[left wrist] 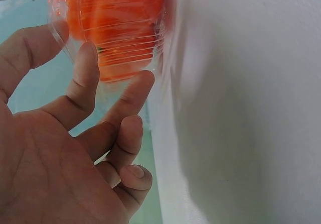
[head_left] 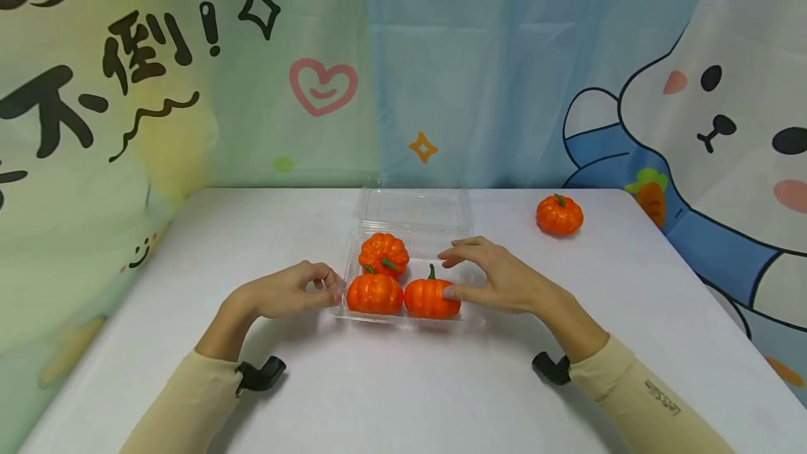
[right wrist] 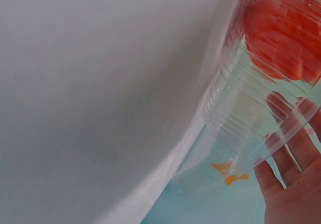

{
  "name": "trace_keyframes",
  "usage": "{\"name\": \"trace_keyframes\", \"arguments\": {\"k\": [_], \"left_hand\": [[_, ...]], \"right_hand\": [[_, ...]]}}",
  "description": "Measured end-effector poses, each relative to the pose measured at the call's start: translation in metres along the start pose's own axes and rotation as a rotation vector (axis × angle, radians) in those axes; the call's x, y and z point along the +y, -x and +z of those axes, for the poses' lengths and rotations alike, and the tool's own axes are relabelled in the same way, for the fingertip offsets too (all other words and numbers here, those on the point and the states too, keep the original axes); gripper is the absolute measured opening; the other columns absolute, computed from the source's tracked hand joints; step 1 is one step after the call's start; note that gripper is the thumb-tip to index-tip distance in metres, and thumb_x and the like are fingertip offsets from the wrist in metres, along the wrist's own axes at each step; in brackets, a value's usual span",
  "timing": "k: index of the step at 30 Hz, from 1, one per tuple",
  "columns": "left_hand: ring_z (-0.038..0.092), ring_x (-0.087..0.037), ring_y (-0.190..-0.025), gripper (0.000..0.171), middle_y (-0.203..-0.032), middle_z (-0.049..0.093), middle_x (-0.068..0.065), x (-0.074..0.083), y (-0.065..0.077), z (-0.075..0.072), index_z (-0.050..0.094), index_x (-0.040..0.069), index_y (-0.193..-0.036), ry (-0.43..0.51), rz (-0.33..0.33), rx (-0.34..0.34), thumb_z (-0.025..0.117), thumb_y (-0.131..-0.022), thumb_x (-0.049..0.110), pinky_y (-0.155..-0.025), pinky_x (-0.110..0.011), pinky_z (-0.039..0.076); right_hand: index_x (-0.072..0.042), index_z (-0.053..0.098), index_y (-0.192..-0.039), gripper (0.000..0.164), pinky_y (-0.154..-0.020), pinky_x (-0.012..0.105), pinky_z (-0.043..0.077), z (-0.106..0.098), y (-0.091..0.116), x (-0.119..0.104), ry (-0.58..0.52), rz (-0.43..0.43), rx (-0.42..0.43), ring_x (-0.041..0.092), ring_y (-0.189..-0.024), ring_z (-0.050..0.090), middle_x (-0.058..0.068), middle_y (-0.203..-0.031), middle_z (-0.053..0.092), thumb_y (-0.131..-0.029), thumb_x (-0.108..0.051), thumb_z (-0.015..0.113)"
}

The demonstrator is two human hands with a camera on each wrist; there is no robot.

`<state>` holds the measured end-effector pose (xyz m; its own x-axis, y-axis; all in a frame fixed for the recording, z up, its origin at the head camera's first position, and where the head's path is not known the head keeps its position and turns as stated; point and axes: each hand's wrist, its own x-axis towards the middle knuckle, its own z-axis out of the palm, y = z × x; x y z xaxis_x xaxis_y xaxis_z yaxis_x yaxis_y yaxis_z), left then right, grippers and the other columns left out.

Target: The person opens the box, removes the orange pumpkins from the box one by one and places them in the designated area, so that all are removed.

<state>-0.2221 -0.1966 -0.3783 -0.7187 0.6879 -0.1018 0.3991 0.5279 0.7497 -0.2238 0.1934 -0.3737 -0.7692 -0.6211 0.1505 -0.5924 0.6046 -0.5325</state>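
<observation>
A clear plastic clamshell box (head_left: pixel 412 230) lies on the table with its lid folded back. Inside it are three small orange pumpkins: a rear one (head_left: pixel 383 252), a front left one (head_left: pixel 375 294) and a front right one (head_left: pixel 431 298). My left hand (head_left: pixel 302 289) pinches the box's left rim between thumb and index finger; its other fingers are bent beside the wall. Over the box's right side reaches my right hand (head_left: pixel 494 275), fingers spread. Its thumb touches the front right pumpkin, and the right wrist view shows the fingertips (right wrist: pixel 278 106) through the clear wall.
Another orange pumpkin (head_left: pixel 559 216) sits on the white table (head_left: pixel 391 384) at the back right. A printed cloth curtain (head_left: pixel 479 69) hangs behind the table. Black wrist mounts (head_left: pixel 261 374) stick out from both sleeves.
</observation>
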Motion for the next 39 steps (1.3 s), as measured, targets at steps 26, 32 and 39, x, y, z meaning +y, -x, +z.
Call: {"name": "trace_keyframes", "arguments": {"k": [26,32,39], "left_hand": [[0.057,-0.019,-0.099,0.009,-0.096,0.067,0.005,-0.0015,-0.0014,-0.0007,0.065,0.015,-0.096,-0.012,-0.001,0.000,0.062,-0.098,0.022,-0.093,-0.039,0.043],[0.057,-0.019,-0.099,0.009,-0.096,0.068,0.006,0.0001,-0.0016,-0.0018,0.065,0.015,-0.093,-0.008,0.010,-0.003,0.063,-0.097,0.022,-0.092,-0.038,0.042],[0.056,-0.021,-0.099,0.009,-0.095,0.067,0.005,-0.0012,-0.0005,-0.0007,0.064,0.014,-0.094,0.008,-0.015,0.003,0.063,-0.097,0.023,-0.089,-0.037,0.042]], "right_hand": [[-0.017,0.060,-0.140,0.058,-0.113,0.072,0.026,0.0050,-0.0028,-0.0068,0.026,0.059,-0.125,0.053,-0.146,0.032,0.003,-0.122,0.073,-0.093,-0.050,0.070],[-0.015,0.060,-0.141,0.060,-0.114,0.070,0.026,0.0057,-0.0037,-0.0077,0.040,0.042,-0.114,0.050,-0.144,0.037,0.002,-0.121,0.072,-0.093,-0.051,0.070],[-0.013,0.058,-0.143,0.063,-0.118,0.063,0.026,0.0057,-0.0058,-0.0071,0.034,-0.049,-0.104,0.030,-0.130,0.057,-0.001,-0.128,0.069,-0.092,-0.049,0.073]]}}
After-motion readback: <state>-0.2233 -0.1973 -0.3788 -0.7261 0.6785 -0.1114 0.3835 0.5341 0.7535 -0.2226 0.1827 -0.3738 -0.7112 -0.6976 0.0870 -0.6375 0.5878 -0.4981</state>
